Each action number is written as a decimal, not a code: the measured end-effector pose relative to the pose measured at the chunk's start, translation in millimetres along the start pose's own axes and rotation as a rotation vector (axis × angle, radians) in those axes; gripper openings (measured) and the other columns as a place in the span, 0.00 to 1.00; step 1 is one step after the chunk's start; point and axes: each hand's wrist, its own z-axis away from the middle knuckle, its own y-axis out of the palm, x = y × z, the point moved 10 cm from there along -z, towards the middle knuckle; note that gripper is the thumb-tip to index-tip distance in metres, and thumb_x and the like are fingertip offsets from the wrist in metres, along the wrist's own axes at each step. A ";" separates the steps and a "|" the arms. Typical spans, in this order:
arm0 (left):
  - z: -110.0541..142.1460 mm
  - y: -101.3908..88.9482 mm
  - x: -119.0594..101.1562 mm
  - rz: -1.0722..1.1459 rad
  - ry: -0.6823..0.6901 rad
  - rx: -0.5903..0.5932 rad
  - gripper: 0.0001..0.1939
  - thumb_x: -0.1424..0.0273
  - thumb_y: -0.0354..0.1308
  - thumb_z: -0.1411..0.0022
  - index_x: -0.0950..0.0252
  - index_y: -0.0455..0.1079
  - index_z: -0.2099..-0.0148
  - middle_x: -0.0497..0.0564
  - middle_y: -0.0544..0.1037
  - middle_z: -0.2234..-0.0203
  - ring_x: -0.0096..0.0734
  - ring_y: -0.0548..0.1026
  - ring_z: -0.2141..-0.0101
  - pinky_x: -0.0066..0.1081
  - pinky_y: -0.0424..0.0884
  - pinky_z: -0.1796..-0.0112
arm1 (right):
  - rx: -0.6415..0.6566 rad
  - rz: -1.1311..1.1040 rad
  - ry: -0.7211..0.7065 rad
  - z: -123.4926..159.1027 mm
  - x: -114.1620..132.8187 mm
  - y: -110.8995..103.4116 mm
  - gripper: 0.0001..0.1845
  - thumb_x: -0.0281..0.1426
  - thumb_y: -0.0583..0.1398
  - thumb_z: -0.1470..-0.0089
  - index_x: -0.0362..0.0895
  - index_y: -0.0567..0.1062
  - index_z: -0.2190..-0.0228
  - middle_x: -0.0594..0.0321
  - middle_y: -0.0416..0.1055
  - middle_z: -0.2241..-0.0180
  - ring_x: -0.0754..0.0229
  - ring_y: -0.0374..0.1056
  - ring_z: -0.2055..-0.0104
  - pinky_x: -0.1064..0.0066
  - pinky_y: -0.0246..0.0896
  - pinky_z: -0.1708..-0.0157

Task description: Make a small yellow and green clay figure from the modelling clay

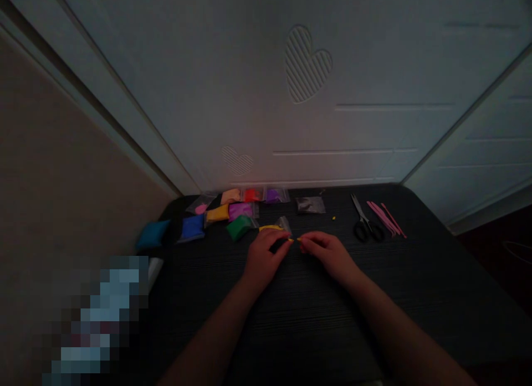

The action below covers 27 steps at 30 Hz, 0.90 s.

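My left hand [266, 256] and my right hand [328, 253] face each other above the dark table, fingertips a small gap apart. Pinched in the left fingertips is a small yellow piece of clay [291, 240]. Another tiny yellow bit [298, 240] shows at the tips of my right thumb and forefinger. Just behind my left hand lies a bag of yellow clay [272, 228], partly covered by the fingers. The green clay bag [239, 227] is to its left. A yellow crumb [333, 218] rests on the table beyond my right hand.
More clay bags lie at the back left, among them blue [193, 227], orange [218, 213], purple [276, 195] and teal [153, 234]. A dark packet [310, 205] is behind my hands. Black-handled scissors [366, 222] and pink modelling tools [384, 217] lie right. A white panel [249, 98] borders the table [307, 330].
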 end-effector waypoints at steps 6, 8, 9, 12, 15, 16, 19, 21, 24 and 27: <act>2.2 2.3 -14.0 -0.061 0.138 0.022 0.04 0.72 0.54 0.48 0.64 0.68 0.68 0.49 0.72 0.72 0.30 0.69 0.66 0.35 0.66 0.61 | -0.017 0.126 -0.024 0.5 -5.1 2.6 0.13 0.37 0.59 0.59 0.44 0.71 0.69 0.66 0.67 0.74 0.64 0.62 0.72 0.73 0.56 0.71; 3.5 4.5 -17.5 -0.080 0.174 0.037 0.04 0.72 0.53 0.48 0.64 0.68 0.68 0.50 0.72 0.72 0.31 0.69 0.66 0.36 0.66 0.61 | -0.013 0.187 -0.049 0.2 -3.8 3.4 0.12 0.37 0.58 0.58 0.44 0.71 0.70 0.66 0.67 0.75 0.64 0.62 0.72 0.72 0.56 0.71; 4.1 6.1 -18.5 -0.092 0.186 0.050 0.04 0.72 0.53 0.48 0.64 0.68 0.68 0.50 0.73 0.72 0.31 0.69 0.66 0.36 0.65 0.61 | -0.008 0.220 -0.060 0.2 -2.6 3.8 0.11 0.37 0.58 0.57 0.44 0.71 0.71 0.66 0.67 0.75 0.64 0.62 0.72 0.72 0.56 0.71; 5.5 9.7 -20.4 -0.114 0.210 0.085 0.04 0.72 0.53 0.47 0.64 0.68 0.68 0.50 0.73 0.71 0.31 0.68 0.65 0.36 0.65 0.61 | 0.020 0.274 -0.071 0.7 0.5 4.9 0.10 0.37 0.57 0.56 0.44 0.72 0.72 0.66 0.67 0.76 0.64 0.61 0.73 0.73 0.55 0.73; 6.4 12.2 -22.9 -0.096 0.232 0.123 0.04 0.73 0.52 0.47 0.64 0.68 0.68 0.50 0.72 0.72 0.29 0.68 0.66 0.34 0.65 0.61 | 0.062 0.262 -0.057 1.3 1.3 6.5 0.11 0.38 0.56 0.55 0.44 0.71 0.73 0.66 0.67 0.77 0.65 0.60 0.74 0.74 0.54 0.74; 6.4 12.5 -23.6 -0.087 0.234 0.133 0.04 0.72 0.52 0.47 0.64 0.68 0.68 0.49 0.72 0.72 0.29 0.68 0.66 0.33 0.65 0.61 | 0.078 0.254 -0.052 1.4 1.1 7.2 0.10 0.37 0.55 0.54 0.44 0.71 0.73 0.66 0.66 0.77 0.65 0.60 0.74 0.74 0.54 0.74; 5.9 13.2 -24.2 -0.063 0.222 0.156 0.04 0.72 0.52 0.46 0.64 0.68 0.67 0.49 0.72 0.72 0.27 0.68 0.66 0.31 0.66 0.62 | 0.107 0.242 -0.047 1.5 0.6 8.0 0.10 0.36 0.55 0.54 0.43 0.71 0.73 0.66 0.67 0.76 0.65 0.60 0.73 0.74 0.54 0.72; 5.5 12.5 -24.4 -0.053 0.212 0.152 0.05 0.72 0.52 0.46 0.64 0.68 0.67 0.49 0.72 0.72 0.27 0.68 0.67 0.31 0.66 0.62 | 0.105 0.230 -0.048 1.2 0.1 7.0 0.10 0.36 0.55 0.54 0.43 0.71 0.74 0.66 0.67 0.76 0.65 0.60 0.73 0.74 0.55 0.72; 5.6 11.1 -25.4 -0.046 0.213 0.132 0.05 0.71 0.52 0.46 0.64 0.68 0.67 0.49 0.72 0.72 0.28 0.69 0.67 0.32 0.67 0.63 | 0.100 0.209 -0.033 0.7 -2.3 5.7 0.10 0.37 0.56 0.56 0.43 0.71 0.74 0.66 0.66 0.76 0.65 0.60 0.73 0.74 0.54 0.72; 6.5 13.0 -26.1 -0.041 0.214 0.145 0.05 0.72 0.52 0.46 0.64 0.68 0.67 0.50 0.72 0.72 0.28 0.68 0.67 0.32 0.66 0.63 | 0.114 0.194 -0.013 0.7 -3.5 6.5 0.10 0.37 0.57 0.56 0.44 0.71 0.74 0.67 0.65 0.77 0.65 0.59 0.74 0.74 0.53 0.73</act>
